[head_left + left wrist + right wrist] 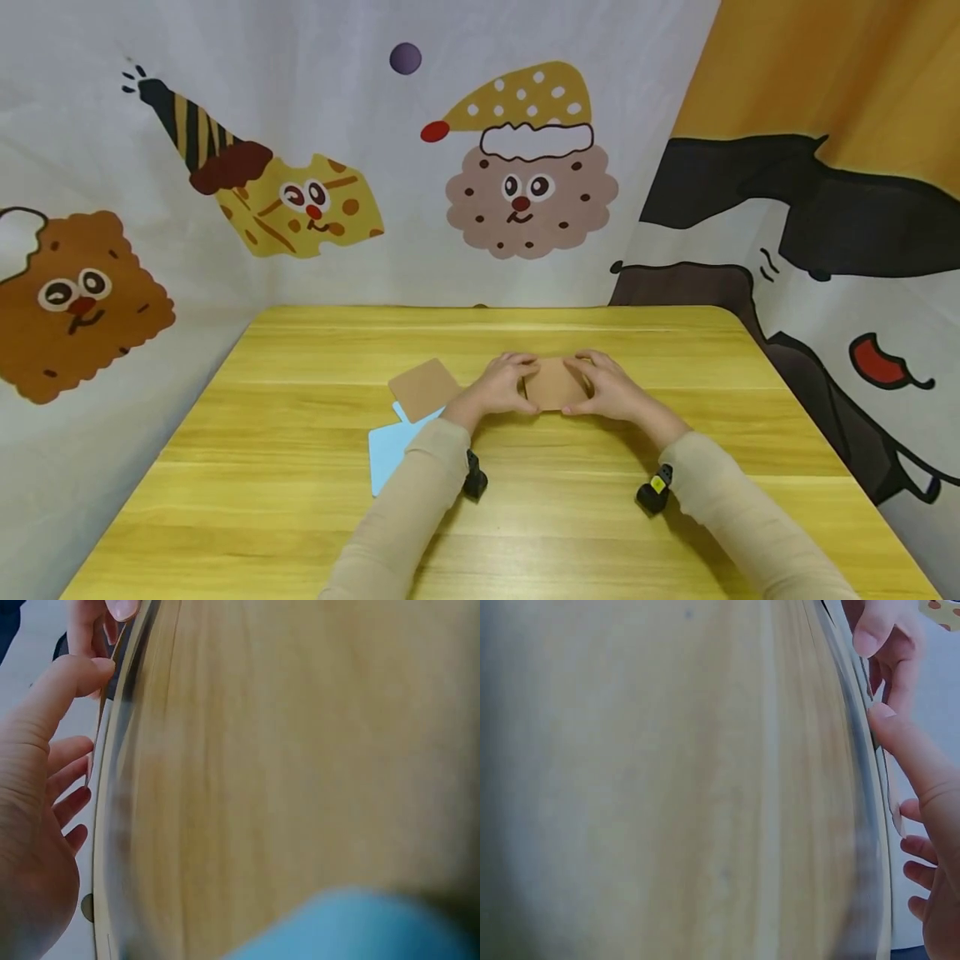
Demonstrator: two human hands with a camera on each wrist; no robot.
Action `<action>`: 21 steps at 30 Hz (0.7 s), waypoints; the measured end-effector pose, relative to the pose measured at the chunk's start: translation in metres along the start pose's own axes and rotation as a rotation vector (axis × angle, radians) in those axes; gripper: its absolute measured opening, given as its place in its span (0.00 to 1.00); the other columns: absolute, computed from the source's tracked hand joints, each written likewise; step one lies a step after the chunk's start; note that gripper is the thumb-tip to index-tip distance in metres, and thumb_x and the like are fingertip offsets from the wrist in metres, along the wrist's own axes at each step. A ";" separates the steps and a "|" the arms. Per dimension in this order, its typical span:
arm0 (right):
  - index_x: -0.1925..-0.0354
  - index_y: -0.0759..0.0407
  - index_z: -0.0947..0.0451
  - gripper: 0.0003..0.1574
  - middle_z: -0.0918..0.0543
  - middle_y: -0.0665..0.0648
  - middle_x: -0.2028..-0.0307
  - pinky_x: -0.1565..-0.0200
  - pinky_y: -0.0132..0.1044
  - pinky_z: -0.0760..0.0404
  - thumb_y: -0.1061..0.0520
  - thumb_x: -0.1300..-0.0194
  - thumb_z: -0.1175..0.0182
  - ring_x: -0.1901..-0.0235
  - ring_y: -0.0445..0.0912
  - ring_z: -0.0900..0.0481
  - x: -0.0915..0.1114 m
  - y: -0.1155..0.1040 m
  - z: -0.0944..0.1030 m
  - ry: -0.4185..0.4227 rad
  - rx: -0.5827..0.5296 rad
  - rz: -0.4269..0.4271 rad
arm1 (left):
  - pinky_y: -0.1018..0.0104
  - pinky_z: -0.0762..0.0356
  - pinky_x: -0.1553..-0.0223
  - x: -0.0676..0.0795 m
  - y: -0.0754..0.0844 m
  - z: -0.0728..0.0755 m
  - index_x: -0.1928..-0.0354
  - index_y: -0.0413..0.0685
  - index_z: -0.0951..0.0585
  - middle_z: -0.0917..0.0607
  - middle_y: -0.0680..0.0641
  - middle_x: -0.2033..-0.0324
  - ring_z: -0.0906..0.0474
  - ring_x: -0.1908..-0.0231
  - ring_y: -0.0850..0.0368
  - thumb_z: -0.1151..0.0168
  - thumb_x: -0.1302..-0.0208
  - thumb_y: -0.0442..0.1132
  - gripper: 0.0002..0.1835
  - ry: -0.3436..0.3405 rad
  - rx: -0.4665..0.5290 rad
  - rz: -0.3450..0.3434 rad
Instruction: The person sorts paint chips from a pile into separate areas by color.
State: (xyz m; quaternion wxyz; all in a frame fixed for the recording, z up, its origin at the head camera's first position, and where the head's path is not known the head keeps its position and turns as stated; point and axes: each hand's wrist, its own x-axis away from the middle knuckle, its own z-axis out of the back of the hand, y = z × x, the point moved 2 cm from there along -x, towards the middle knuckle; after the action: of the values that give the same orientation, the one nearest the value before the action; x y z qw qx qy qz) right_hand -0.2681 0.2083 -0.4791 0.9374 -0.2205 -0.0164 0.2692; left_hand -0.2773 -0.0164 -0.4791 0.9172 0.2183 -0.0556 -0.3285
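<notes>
Between the two hands is a flat tan square piece (557, 385), seen in the head view above the far middle of the table. My left hand (501, 387) grips its left edge between thumb and fingers. On the opposite edge, my right hand (609, 390) pinches it the same way. Seen nearly edge-on, the thin piece (892, 796) shows as a narrow strip between thumb and fingers in the right wrist view. In the left wrist view the left thumb and fingers (63, 679) lie on either side of its edge.
Left of the left hand lies another tan square (424, 388), partly over a light blue flat piece (386, 450) that the left sleeve partly covers. The wooden table (555, 533) ends at a printed curtain (420, 275) behind and beside it.
</notes>
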 end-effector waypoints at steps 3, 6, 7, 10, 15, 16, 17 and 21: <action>0.32 0.63 0.36 0.61 0.38 0.69 0.35 0.41 0.64 0.42 0.31 0.54 0.29 0.37 0.65 0.42 -0.001 0.002 -0.002 -0.009 0.000 0.001 | 0.52 0.48 0.34 -0.003 -0.003 -0.003 0.33 0.46 0.30 0.37 0.48 0.31 0.44 0.33 0.51 0.28 0.51 0.54 0.44 -0.013 -0.001 0.006; 0.31 0.63 0.37 0.62 0.39 0.70 0.35 0.40 0.63 0.43 0.30 0.53 0.31 0.36 0.65 0.43 -0.003 0.003 -0.005 -0.028 0.013 -0.010 | 0.52 0.48 0.34 -0.005 -0.005 -0.006 0.33 0.46 0.30 0.37 0.48 0.31 0.44 0.33 0.50 0.28 0.50 0.54 0.43 -0.021 -0.012 0.000; 0.31 0.63 0.38 0.62 0.39 0.70 0.34 0.39 0.63 0.44 0.30 0.53 0.31 0.36 0.65 0.43 -0.003 0.004 -0.006 -0.035 0.015 -0.013 | 0.52 0.48 0.34 -0.006 -0.005 -0.006 0.33 0.45 0.30 0.37 0.47 0.31 0.44 0.33 0.50 0.28 0.50 0.54 0.43 -0.024 -0.014 -0.002; 0.31 0.64 0.39 0.63 0.40 0.71 0.34 0.39 0.63 0.44 0.29 0.52 0.32 0.36 0.66 0.44 -0.004 0.004 -0.007 -0.051 0.017 -0.020 | 0.52 0.48 0.34 -0.008 -0.006 -0.007 0.33 0.45 0.30 0.37 0.47 0.31 0.44 0.33 0.49 0.28 0.50 0.52 0.42 -0.038 -0.018 -0.002; 0.31 0.64 0.40 0.63 0.41 0.71 0.34 0.39 0.63 0.44 0.29 0.51 0.33 0.35 0.66 0.45 -0.004 0.006 -0.009 -0.064 0.021 -0.033 | 0.52 0.49 0.34 -0.009 -0.007 -0.007 0.33 0.45 0.31 0.38 0.47 0.30 0.45 0.32 0.49 0.28 0.49 0.51 0.42 -0.063 0.002 0.007; 0.31 0.64 0.40 0.62 0.41 0.71 0.34 0.39 0.63 0.44 0.29 0.51 0.33 0.35 0.66 0.45 -0.004 0.007 -0.009 -0.066 0.021 -0.035 | 0.52 0.49 0.34 -0.009 -0.007 -0.006 0.32 0.45 0.31 0.39 0.47 0.30 0.45 0.32 0.49 0.28 0.49 0.51 0.42 -0.068 0.006 0.010; 0.30 0.64 0.40 0.62 0.41 0.71 0.34 0.39 0.63 0.45 0.29 0.50 0.33 0.35 0.66 0.45 -0.004 0.007 -0.009 -0.069 0.020 -0.037 | 0.52 0.49 0.34 -0.009 -0.006 -0.006 0.32 0.45 0.31 0.39 0.47 0.30 0.45 0.32 0.49 0.28 0.49 0.50 0.42 -0.071 0.008 0.010; 0.30 0.64 0.41 0.62 0.43 0.71 0.33 0.39 0.63 0.45 0.29 0.49 0.34 0.34 0.66 0.47 -0.003 0.006 -0.008 -0.086 0.011 -0.049 | 0.51 0.50 0.34 -0.009 -0.006 -0.006 0.32 0.46 0.32 0.40 0.47 0.30 0.46 0.32 0.49 0.29 0.48 0.50 0.41 -0.082 0.024 0.015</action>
State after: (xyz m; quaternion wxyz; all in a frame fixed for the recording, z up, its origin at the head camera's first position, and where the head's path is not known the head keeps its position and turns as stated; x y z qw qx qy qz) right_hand -0.2721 0.2083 -0.4889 0.9433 -0.2031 -0.0608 0.2554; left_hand -0.2867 -0.0126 -0.4871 0.9139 0.2151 -0.0989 -0.3297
